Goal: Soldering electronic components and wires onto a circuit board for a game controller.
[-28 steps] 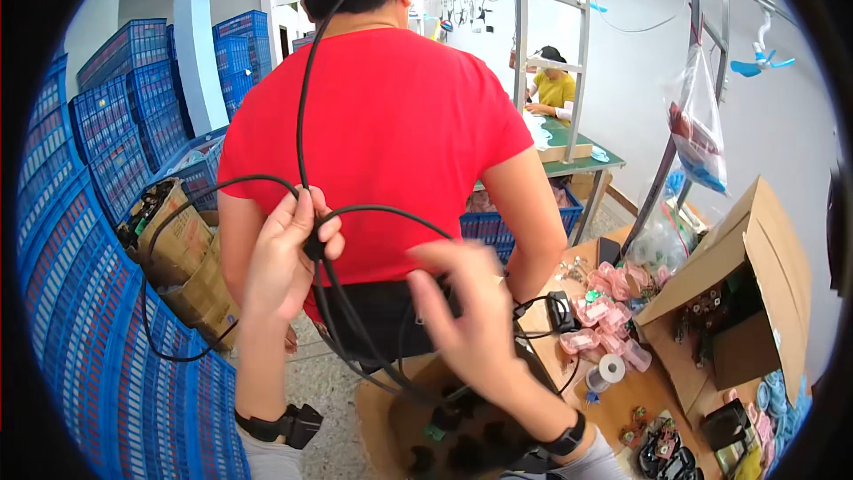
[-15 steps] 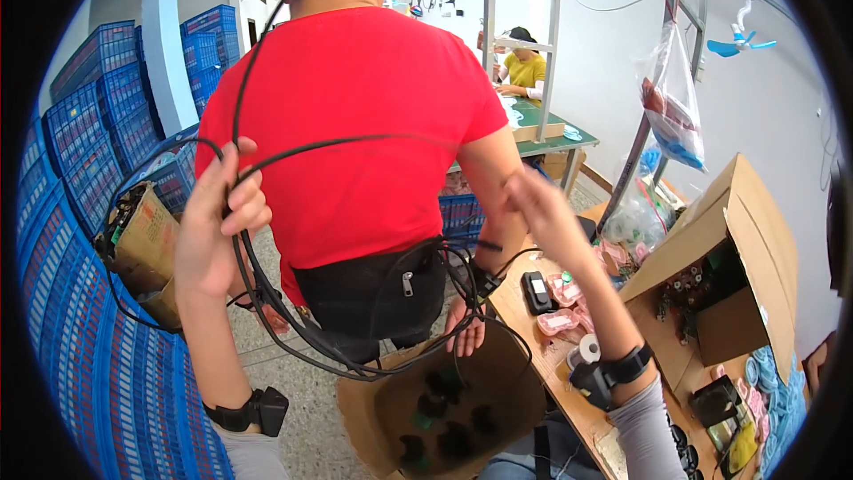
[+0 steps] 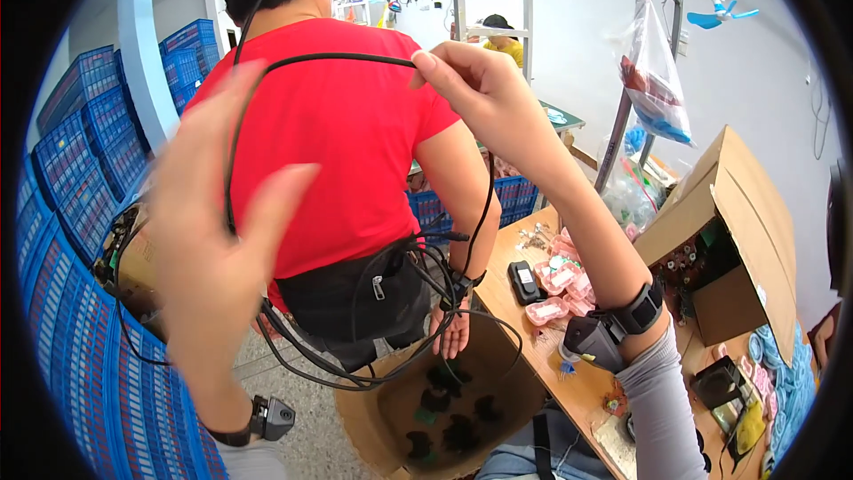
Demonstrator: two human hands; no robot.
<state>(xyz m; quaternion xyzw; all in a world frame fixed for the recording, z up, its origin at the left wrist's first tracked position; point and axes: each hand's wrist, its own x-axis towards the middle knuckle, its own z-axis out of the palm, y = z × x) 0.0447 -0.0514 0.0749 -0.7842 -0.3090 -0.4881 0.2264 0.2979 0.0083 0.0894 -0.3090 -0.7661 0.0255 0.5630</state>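
A black cable (image 3: pixel 342 57) arches across the back of a person in a red shirt (image 3: pixel 342 160). My right hand (image 3: pixel 493 98) pinches it between thumb and fingertips near that person's right shoulder. My left hand (image 3: pixel 213 249), smeared by motion, has its fingers stretched up and the thumb spread apart. The cable's left side drops close by that hand and is partly hidden behind it. More loops of cable (image 3: pixel 342 382) hang in a loose coil below, in front of a black waist pouch (image 3: pixel 360 302) on the person. The person's right hand (image 3: pixel 453 335) hangs open beside the coil.
A carton (image 3: pixel 373 418) with dark pieces stands on the floor below. To the right, a wooden table (image 3: pixel 506 311) bears pink parts (image 3: pixel 551 311), a black device (image 3: pixel 524 284) and a tipped carton (image 3: pixel 711 187). Blue crates (image 3: pixel 80 160) are stacked on the left.
My left hand has let go of the cable and its fingers have spread. My right hand has moved up and left and now pinches the cable. The view has shifted slightly right.
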